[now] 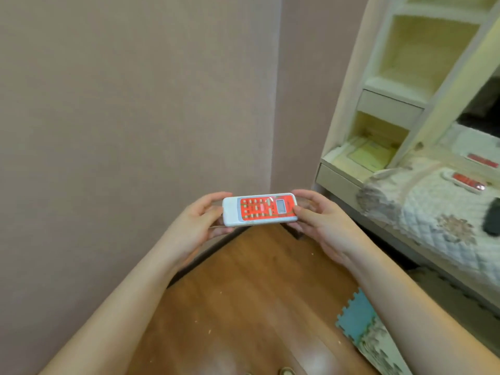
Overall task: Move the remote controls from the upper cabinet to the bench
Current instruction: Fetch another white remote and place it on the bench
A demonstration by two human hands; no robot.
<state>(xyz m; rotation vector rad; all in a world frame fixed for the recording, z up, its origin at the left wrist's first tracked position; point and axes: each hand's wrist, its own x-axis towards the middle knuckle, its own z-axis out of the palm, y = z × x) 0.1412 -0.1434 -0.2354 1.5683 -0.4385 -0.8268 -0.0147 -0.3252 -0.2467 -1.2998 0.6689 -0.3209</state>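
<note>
A white remote control point(259, 209) with a red button panel and a small screen is held level in front of me, lengthwise from left to right. My left hand point(194, 226) grips its left end and my right hand point(322, 220) grips its right end. Two more red-and-white remotes lie on the quilted bench cover at the right: one remote point(468, 182) nearer me, another remote point(483, 160) behind it. The bench point(422, 212) has a pale quilted cover. The cream cabinet point(411, 77) with open shelves rises behind it.
A plain pink wall corner fills the left and centre. Below is a wooden floor point(243, 307) with a foam puzzle mat point(365, 328) at the right. A dark object point(493, 217) lies on the bench. Papers point(370, 155) sit on a low cabinet shelf.
</note>
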